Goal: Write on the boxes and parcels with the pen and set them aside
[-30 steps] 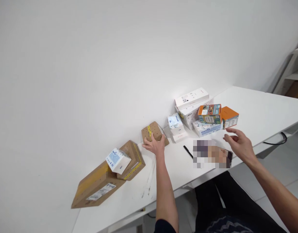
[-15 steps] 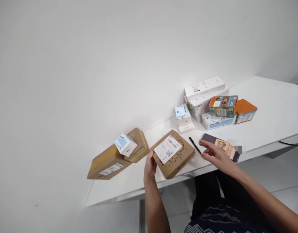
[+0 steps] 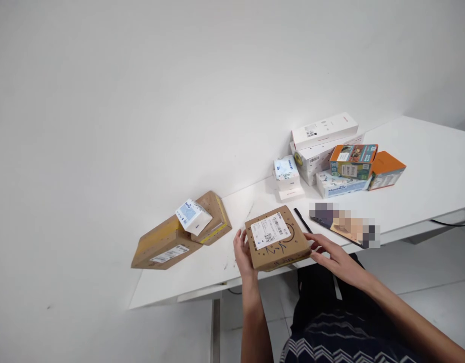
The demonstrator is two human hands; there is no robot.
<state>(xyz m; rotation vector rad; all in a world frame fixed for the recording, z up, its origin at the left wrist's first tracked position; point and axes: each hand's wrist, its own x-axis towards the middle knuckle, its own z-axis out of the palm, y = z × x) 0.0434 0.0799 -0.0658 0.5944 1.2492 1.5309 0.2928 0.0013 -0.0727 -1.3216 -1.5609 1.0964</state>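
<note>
A brown cardboard box [image 3: 293, 247] with a white shipping label and handwritten marks is between my hands at the front of the table. My left hand [image 3: 244, 254] grips its left side, the fingers partly hidden behind the edge. On the opposite side, my right hand [image 3: 329, 257] has its thumb and fingers at the box's right corner. A black pen [image 3: 302, 220] lies just beyond that corner. Farther right is a flat, phone-like item [image 3: 342, 228], partly blurred out.
On the left, a small white-and-blue box [image 3: 192, 217] rests on two cardboard boxes [image 3: 162, 243]. By the wall stand stacked white boxes [image 3: 325, 132], a small blue-and-white box [image 3: 286, 171] and orange-topped boxes [image 3: 353, 161]. The white table [image 3: 425, 161] meets the wall behind.
My right hand has moved left from above the phone-like item to the box's right corner. The box has turned and levelled a little, with my left hand still on it.
</note>
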